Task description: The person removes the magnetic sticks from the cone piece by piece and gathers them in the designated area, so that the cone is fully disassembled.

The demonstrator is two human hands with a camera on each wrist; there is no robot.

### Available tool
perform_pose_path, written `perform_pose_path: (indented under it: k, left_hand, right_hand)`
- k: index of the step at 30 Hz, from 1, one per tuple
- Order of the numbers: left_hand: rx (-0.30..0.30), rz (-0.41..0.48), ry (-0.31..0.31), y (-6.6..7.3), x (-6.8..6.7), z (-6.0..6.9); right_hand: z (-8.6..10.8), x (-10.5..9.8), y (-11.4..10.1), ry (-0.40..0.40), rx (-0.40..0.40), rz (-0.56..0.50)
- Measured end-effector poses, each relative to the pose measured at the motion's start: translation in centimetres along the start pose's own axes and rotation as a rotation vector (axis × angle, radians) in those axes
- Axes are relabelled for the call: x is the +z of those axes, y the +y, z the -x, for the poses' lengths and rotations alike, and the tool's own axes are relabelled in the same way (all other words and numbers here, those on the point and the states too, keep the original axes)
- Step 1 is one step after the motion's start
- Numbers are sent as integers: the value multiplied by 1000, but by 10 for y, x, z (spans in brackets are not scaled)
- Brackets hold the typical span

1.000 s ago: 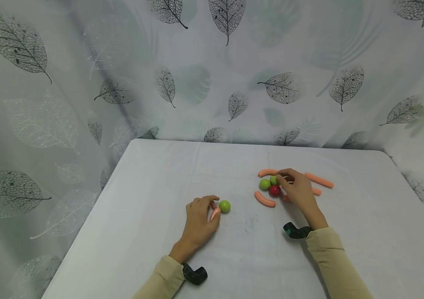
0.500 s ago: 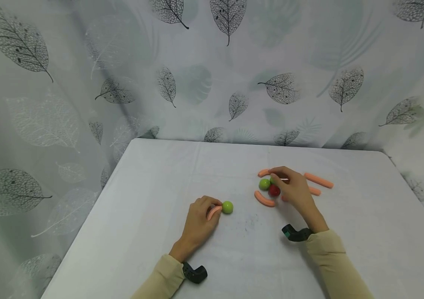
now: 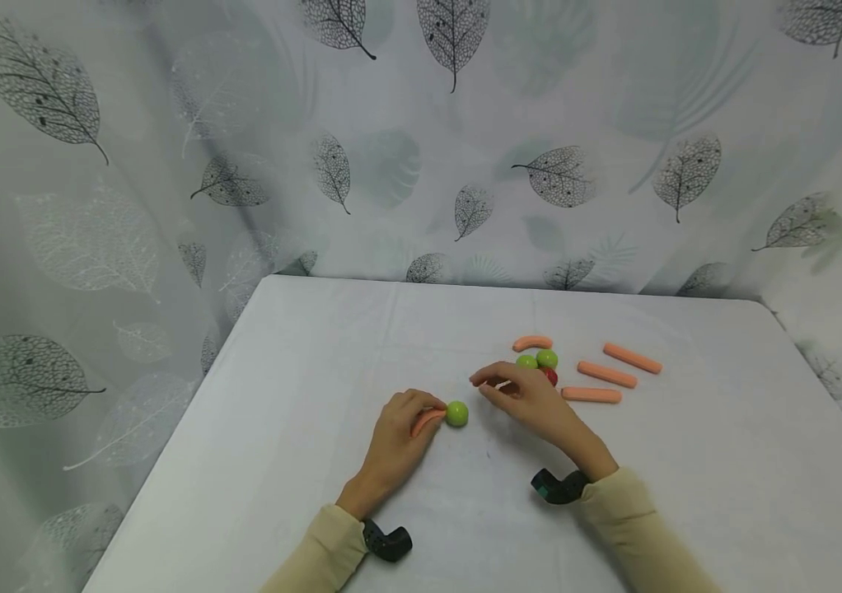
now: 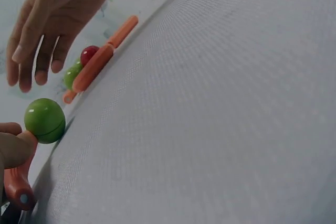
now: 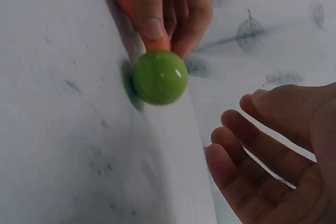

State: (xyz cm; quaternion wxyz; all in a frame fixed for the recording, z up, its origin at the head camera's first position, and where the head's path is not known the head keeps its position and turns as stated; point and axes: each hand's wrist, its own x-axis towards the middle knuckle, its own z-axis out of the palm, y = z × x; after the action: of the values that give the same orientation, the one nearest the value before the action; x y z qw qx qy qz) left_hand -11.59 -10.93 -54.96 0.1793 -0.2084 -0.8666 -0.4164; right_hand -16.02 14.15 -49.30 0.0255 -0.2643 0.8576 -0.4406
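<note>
My left hand [image 3: 390, 441] pinches a curved orange toy rod [image 3: 427, 420] just above the white table. In the left wrist view a grey dot marks the near end of this rod [image 4: 22, 195]. A glossy green ball [image 3: 456, 413] sits against its other end, at my fingertips; the right wrist view shows ball [image 5: 160, 77] and rod touching. My right hand [image 3: 528, 399] hovers to the right of that ball, fingers loosely bent and holding nothing. Behind it lie two more green balls [image 3: 548, 359] and a red ball [image 3: 550, 376], partly hidden by the hand.
Three straight orange rods [image 3: 606, 375] lie right of the balls on the white table [image 3: 332, 346]. A short curved orange rod [image 3: 532, 342] lies behind the balls. Leaf-patterned cloth [image 3: 391, 165] hangs beyond the table. Each wrist carries a black device [image 3: 387, 541].
My right hand has left the ball cluster and come left and nearer, covering the front curved rod. My left hand has shifted the held rod and green ball slightly right.
</note>
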Motion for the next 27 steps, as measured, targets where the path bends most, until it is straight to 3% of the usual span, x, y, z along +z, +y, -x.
perform_pose_path:
  k: [6,9,13,18,27]
  left_hand:
    - [0,5,3,1,0,1]
    - [3,10,14,0,1,1]
    - [-1,18,18,0,1,1]
    - [-16,18,18,0,2,3]
    - [-60,-9,0,2,1,3]
  right_hand:
    - [0,16,-9,-153,-6,-9]
    - [0,20,-11,-189,0,-15]
    - [1,26,-11,-167,-40,11]
    - [3,38,-8,-128,-104,124]
    - [4,46,-12,-134,-49,208]
